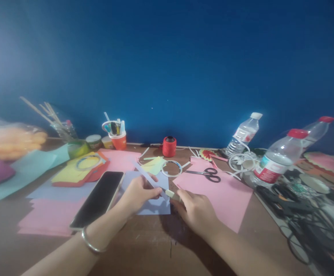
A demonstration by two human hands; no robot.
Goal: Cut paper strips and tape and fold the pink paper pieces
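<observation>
My left hand (139,193) pinches a long pale paper strip (145,175) that slants up to the left over a light blue sheet (158,205). A silver bangle (90,242) circles that wrist. My right hand (194,211) grips a small pale stick-like tool (172,194), perhaps a glue stick, whose tip meets the strip near my left fingers. A black phone (99,199) lies just left of my left hand. A large pink sheet (221,197) lies under and beyond my right hand.
Scissors (208,174), a tape ring (171,168), a red thread spool (169,146) and an orange cup of pens (118,138) sit farther back. Three water bottles (276,161) and tangled cables (305,214) crowd the right. Pink, yellow and blue papers (52,214) stack at left.
</observation>
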